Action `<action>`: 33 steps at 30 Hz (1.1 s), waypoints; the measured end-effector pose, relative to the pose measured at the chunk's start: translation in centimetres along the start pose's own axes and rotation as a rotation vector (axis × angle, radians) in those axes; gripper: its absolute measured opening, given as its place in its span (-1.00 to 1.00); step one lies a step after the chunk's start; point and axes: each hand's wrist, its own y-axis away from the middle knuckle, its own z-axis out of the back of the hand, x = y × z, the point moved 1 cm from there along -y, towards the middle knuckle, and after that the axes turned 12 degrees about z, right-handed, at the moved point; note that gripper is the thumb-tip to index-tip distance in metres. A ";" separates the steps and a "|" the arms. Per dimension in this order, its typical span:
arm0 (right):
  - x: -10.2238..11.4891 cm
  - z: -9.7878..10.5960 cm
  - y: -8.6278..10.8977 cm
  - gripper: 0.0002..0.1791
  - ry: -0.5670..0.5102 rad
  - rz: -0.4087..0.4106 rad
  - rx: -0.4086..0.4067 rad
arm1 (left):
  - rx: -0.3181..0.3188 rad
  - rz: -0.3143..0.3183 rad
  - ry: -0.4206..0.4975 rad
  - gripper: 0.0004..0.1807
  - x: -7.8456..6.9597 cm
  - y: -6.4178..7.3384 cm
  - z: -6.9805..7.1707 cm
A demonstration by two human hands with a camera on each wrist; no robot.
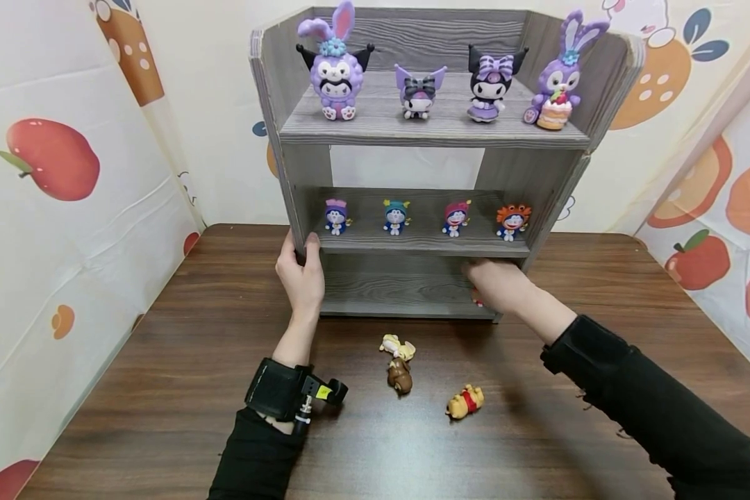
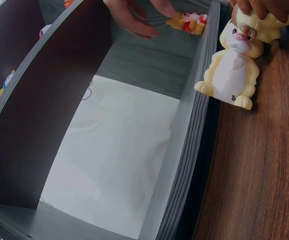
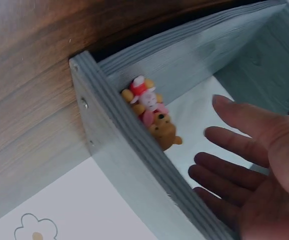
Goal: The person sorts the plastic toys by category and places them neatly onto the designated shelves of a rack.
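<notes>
My left hand grips the left side panel of a grey wooden shelf, thumb on the inner side. Inside the bottom compartment, at its right end, is my right hand. Its fingers are spread and hold nothing in the right wrist view. Just beside them a yellow bear figurine in red with a pink piglet stands on the bottom board, close to the side panel. The left wrist view also shows this bear figurine, apart from the fingers; in the head view my hand mostly hides it.
On the table before the shelf lie a cream figurine, a brown figurine and a yellow bear in red. Several small blue figurines, one a blue figurine, line the middle board. Purple figurines, including a rabbit, stand on top.
</notes>
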 end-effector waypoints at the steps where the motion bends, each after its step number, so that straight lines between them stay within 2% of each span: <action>1: 0.3 0.1 0.2 -0.81 0.008 0.016 -0.027 | -0.001 -0.002 -0.001 -0.80 0.0 0.0 0.0; 5: 1.7 0.5 1.2 -0.77 0.030 0.106 -0.120 | -0.003 -0.010 -0.001 -0.82 -0.1 0.0 0.0; 11: 4.9 1.0 3.0 -0.73 -0.008 0.197 -0.173 | -0.002 0.004 -0.004 -0.80 -0.1 0.0 0.0; 14: 6.4 0.9 4.1 -0.73 -0.055 0.226 -0.180 | 0.002 0.016 -0.005 -0.80 -0.5 0.1 0.0; 21: 8.8 0.3 6.3 -0.72 -0.103 0.298 -0.202 | -0.008 0.016 -0.007 -0.84 -3.4 1.1 0.1; 22: 9.1 0.3 6.5 -0.72 -0.106 0.306 -0.202 | -0.008 0.015 -0.003 -0.85 -3.4 1.1 0.1; 29: 11.0 -0.4 7.5 -0.72 -0.115 0.367 -0.200 | -0.013 0.007 0.001 -0.83 -0.6 0.1 0.0; 33: 11.6 -0.9 7.7 -0.65 -0.070 0.398 -0.140 | -0.016 0.004 0.000 -0.86 -2.3 0.8 0.0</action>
